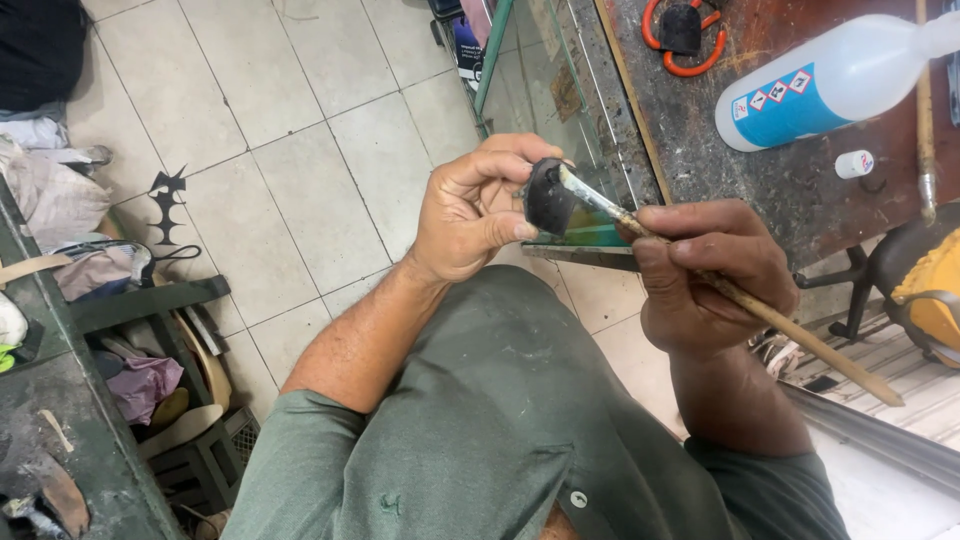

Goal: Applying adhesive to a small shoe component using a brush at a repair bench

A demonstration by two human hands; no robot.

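Pinched between left hand [470,215] fingers and thumb, a small dark rubbery block [548,197] sits mid-air off the worn brown workbench's [800,190] near-left corner. Right hand [705,275] is closed around a long wooden-handled brush [730,290], its axis slanting up-left so the tip meets the block.

In my grips: one black heel piece [548,197], one brush [720,285]. On the surface [780,190]: one plastic bottle [830,80], one white cap [854,164], one orange clamp [683,35].
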